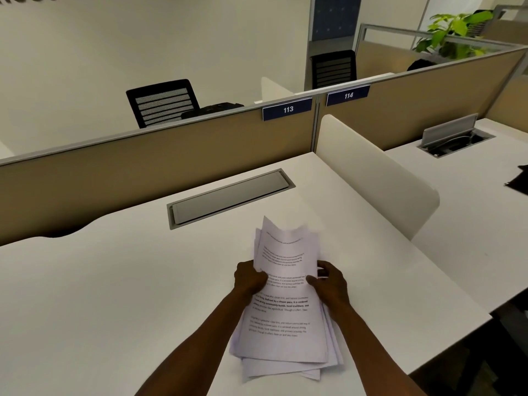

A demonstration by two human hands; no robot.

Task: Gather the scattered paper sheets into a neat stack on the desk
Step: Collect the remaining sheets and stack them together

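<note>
A bundle of several printed paper sheets (283,318) is held over the white desk (100,295), near its middle. The sheets are uneven, with edges fanned out at the bottom and top. My left hand (249,278) grips the bundle's left edge, thumb on the top sheet. My right hand (328,281) grips the right edge, fingers curled round it. The top edge of the sheets is blurred.
A grey cable-tray lid (228,197) is set into the desk behind the papers. A beige partition (171,158) with signs 113 and 114 runs along the back. A white side divider (371,172) stands to the right, with a second desk (471,195) beyond it.
</note>
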